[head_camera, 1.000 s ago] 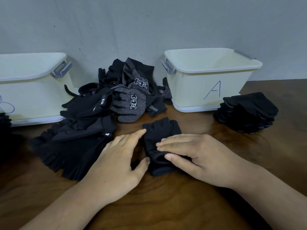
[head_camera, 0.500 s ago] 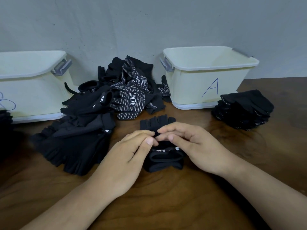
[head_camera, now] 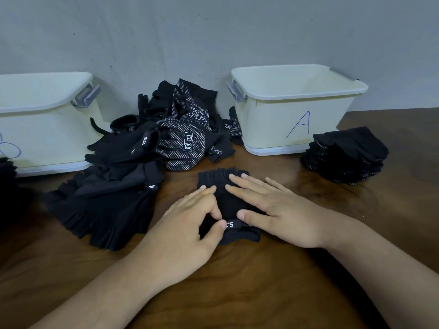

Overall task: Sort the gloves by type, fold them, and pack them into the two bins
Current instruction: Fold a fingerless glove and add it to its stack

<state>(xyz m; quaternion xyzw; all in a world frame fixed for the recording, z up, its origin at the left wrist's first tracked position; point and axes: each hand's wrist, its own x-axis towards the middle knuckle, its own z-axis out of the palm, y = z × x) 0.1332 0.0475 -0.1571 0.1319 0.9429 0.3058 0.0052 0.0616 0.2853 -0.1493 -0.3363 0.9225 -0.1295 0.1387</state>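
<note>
- On the wooden table [head_camera: 237, 288], dead centre: one black fingerless glove [head_camera: 224, 200], lying flat, finger stubs toward the wall [head_camera: 213, 32], cuff strap printed "5.1" toward the near edge.
- Right hand [head_camera: 273, 210]: spread flat on the right half of that glove, fingers straight and pressing down, thumb laid along the strap. Grips nothing.
- Left hand [head_camera: 185, 224]: on the glove's left edge. Forefinger stretched out over the fabric, thumb and one bent finger closed together at the strap end, pinching the cloth there.
- Beyond the hands, against the wall: loose heap of gloves [head_camera: 166, 119], unsorted, mixing plain black ones with white-dotted ones bearing a square white logo. Sits between the two bins.
- Right of the heap: cream bin marked A [head_camera: 297, 129] in blue pen, grey latch on its left end, touching the heap's outer gloves.
- Just right of that bin, on the table: stack of dotted gloves [head_camera: 346, 155], folded, white dots showing along the edges.
- Far left: left bin [head_camera: 47, 129], same cream plastic, blue scrawl on its front cut off by the frame edge; letter not readable.
- In front of it, left of the hands: stack of fingerless gloves [head_camera: 102, 210], black, stubs fanned toward the near edge, close to the left hand but not touching it.
- At the left frame edge: another dark pile [head_camera: 7, 172], mostly cut off; kind not discernible.
</note>
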